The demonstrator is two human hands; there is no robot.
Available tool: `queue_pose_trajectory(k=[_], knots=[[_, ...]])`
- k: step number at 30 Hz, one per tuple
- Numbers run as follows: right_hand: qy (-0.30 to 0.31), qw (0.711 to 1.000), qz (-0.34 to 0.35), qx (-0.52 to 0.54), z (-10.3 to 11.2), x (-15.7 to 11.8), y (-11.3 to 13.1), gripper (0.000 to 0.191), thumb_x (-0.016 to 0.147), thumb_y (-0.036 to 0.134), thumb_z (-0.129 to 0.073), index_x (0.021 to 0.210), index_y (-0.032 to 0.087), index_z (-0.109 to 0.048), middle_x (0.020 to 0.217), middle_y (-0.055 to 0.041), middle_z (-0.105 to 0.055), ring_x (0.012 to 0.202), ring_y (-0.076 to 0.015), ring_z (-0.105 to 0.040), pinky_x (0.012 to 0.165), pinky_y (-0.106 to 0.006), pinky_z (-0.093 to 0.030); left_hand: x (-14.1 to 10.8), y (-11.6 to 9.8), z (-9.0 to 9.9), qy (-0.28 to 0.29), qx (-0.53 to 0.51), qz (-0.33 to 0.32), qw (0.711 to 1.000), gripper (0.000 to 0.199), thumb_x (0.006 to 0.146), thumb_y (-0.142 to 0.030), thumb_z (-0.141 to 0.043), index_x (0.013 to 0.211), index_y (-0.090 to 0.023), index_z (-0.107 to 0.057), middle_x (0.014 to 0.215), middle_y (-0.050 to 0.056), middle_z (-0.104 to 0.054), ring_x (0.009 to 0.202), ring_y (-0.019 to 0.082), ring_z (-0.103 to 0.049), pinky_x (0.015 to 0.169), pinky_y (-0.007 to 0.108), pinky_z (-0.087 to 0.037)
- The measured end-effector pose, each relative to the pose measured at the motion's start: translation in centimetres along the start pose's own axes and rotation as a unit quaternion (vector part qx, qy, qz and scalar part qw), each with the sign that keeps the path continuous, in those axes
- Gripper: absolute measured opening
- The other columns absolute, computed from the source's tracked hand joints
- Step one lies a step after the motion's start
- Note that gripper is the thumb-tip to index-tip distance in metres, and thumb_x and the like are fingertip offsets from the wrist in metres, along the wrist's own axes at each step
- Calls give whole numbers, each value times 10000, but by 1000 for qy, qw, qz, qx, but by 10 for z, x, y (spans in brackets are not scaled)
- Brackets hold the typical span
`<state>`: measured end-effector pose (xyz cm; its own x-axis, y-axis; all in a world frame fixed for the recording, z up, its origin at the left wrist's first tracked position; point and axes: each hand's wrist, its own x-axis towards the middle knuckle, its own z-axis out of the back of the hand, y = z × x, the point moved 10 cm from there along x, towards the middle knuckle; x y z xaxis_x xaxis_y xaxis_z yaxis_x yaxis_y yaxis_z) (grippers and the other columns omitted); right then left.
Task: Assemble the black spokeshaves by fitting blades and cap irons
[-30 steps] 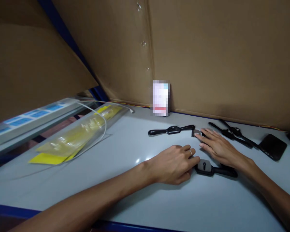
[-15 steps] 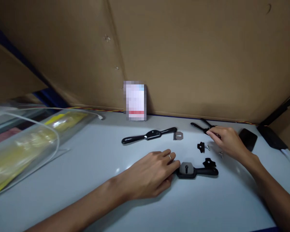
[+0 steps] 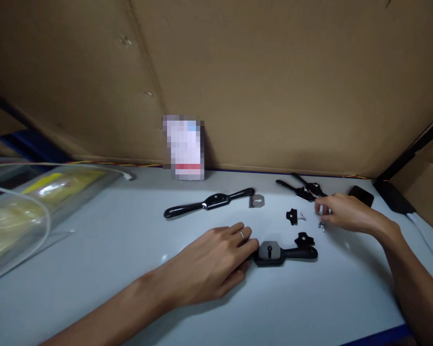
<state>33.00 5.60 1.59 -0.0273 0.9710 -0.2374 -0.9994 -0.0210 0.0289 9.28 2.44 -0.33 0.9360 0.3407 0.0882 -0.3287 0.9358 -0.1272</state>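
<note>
My left hand (image 3: 220,264) is wrapped round the left handle of a black spokeshave (image 3: 299,253) that lies on the table; a grey blade (image 3: 265,251) is seated in its middle. My right hand (image 3: 346,211) hovers just above a small silver thumbscrew (image 3: 322,226), its finger and thumb bent and apart with nothing visible between them. To its left are a black notched cap plate (image 3: 292,216) and another silver thumbscrew (image 3: 302,216). A second black cap plate (image 3: 304,239) lies against the spokeshave's right handle.
A second, glossy spokeshave (image 3: 216,200) lies farther back beside a loose blade (image 3: 257,201). More black spokeshaves (image 3: 303,192) rest near the cardboard wall (image 3: 260,86). A dark flat object (image 3: 361,195) and a black cabled device (image 3: 393,197) are at right, plastic-wrapped yellow material (image 3: 54,197) at left.
My right hand has moved from the black tools at the back toward me, to the thumbscrew. My left hand keeps its hold. The view has turned slightly right.
</note>
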Motion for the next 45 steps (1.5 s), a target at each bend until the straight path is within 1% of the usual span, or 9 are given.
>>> queue_pose_trajectory(k=[5,10,15,19,28,33,38,41,45], knots=[[58,997,28,38,-14,-7,6,121,743,280,-696,857,244,-678,778,-23,-667,677,-193,-603,538,-280,-361,-1,-1,2,-8,-4,-5,1000,126,850,-116,-488,910,-197,-563,869,44,-579,791,227,-529,646,361,-419],[-5,997,61,45,-8,0,24,122,766,132,-612,765,245,-658,722,-22,-657,687,-195,-586,569,-302,-346,-2,-1,3,-11,-8,-8,1000,125,849,-118,-486,912,-197,-559,867,45,-580,785,227,-531,645,356,-418],[-100,992,49,54,8,5,38,149,899,242,-582,997,224,-692,943,-76,-715,818,-236,-641,670,-340,-425,-1,-3,5,-14,-3,-12,1000,121,845,-113,-497,913,-197,-552,866,46,-585,794,230,-530,649,347,-415],[-96,984,115,93,1,7,61,301,879,254,-670,1178,222,-653,1183,-89,-658,1073,-268,-625,879,-379,-466,0,-2,4,-2,-3,-4,1000,119,834,-107,-509,903,-198,-547,875,43,-589,798,225,-534,655,346,-417],[-55,973,137,178,-18,19,50,310,793,227,-748,1091,240,-665,931,-29,-619,861,-199,-597,766,-319,-469,0,-2,4,1,4,0,1000,91,844,-129,-527,904,-195,-544,891,41,-590,810,220,-544,661,356,-436],[-77,967,143,197,-14,20,50,163,748,251,-778,852,235,-653,787,10,-603,706,-162,-539,644,-280,-411,1,-3,7,-13,2,-2,1000,97,839,-126,-528,905,-190,-557,875,39,-592,801,213,-552,651,349,-440],[-133,956,112,237,-8,24,48,187,864,344,-665,735,222,-605,646,23,-585,605,-147,-497,594,-287,-374,2,-3,10,-11,1,-5,1000,56,868,-158,-528,900,-188,-563,869,41,-595,787,203,-560,653,341,-453],[-153,938,105,294,-1,16,58,215,899,387,-620,779,209,-638,709,0,-640,655,-158,-549,615,-293,-408,1,-3,10,-6,8,-7,1000,44,884,-174,-529,909,-187,-563,881,43,-600,790,203,-561,659,342,-461],[-85,914,146,370,-6,-3,95,193,904,336,-619,780,209,-696,742,1,-684,693,-155,-578,638,-281,-416,1,-2,7,9,18,0,1000,58,889,-191,-561,945,-186,-570,914,44,-611,826,211,-578,682,347,-474]])
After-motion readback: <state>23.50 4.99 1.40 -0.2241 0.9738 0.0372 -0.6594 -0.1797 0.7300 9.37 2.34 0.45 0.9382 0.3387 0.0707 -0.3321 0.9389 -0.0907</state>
